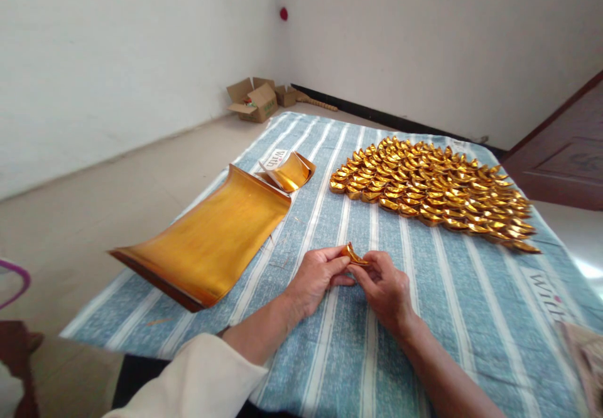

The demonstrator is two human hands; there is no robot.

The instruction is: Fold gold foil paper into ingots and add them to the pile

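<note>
cloth [424, 317]: blue, white stripes | foil stack [207, 242]: gold | boxes [257, 101]: brown

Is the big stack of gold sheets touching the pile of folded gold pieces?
Apart. The head view shows bare striped cloth between the stack of gold sheets and the pile of folded gold pieces.

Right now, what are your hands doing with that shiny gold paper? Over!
Left hand and right hand pinch one small folded gold paper piece. Finished gold paper ingots lie beyond. Stack of gold sheets left. Nothing blocking.

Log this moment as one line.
left hand + right hand: pinching gold paper piece | foil stack: left | folded pile: ahead
</note>
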